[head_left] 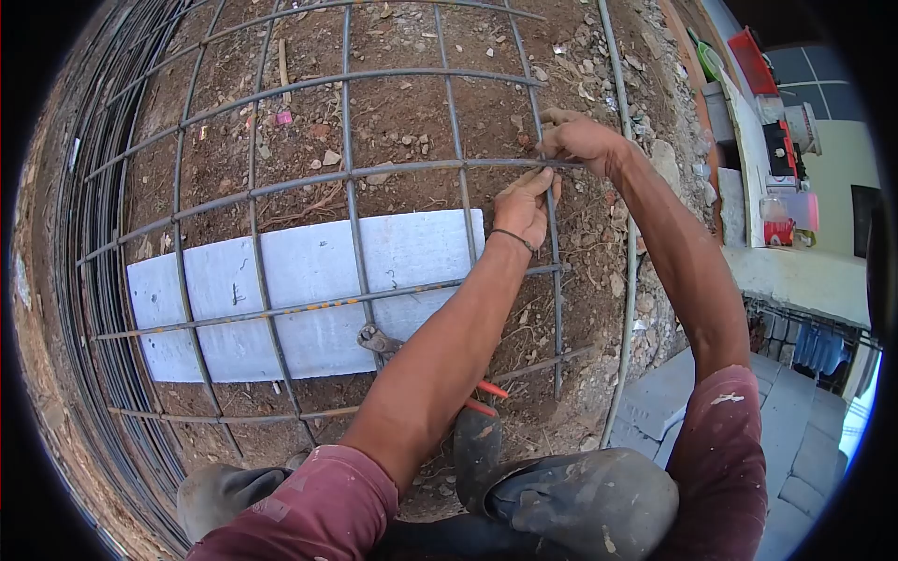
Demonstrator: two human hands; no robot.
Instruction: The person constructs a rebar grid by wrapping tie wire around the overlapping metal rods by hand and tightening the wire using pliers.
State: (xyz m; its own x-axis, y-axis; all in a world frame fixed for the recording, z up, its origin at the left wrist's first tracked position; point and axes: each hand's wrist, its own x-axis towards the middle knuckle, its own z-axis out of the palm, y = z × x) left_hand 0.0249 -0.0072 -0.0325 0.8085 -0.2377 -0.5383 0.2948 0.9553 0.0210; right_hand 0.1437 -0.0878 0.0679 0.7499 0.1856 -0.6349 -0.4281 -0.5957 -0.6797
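A grid of steel bars point(351, 175) lies over the soil, several bars crossing each other. My left hand point(526, 208) is closed at the crossing near the grid's right edge, its fingertips against the bars; what it pinches is too small to make out. Just above and to the right, my right hand point(572, 138) has its fingers bent together at the same crossing, their hold hidden. Pliers with red handles point(488, 396) and a metal head point(374, 338) lie partly beneath my left forearm. Under the grid rests a white board point(281, 304).
Long loose bars point(89, 271) run along the left side. A pipe point(629, 252) crosses the ground right of the grid. Farther right stand a ledge point(795, 280) with a pink container point(795, 211) and a red crate point(751, 62). My knees are at the bottom.
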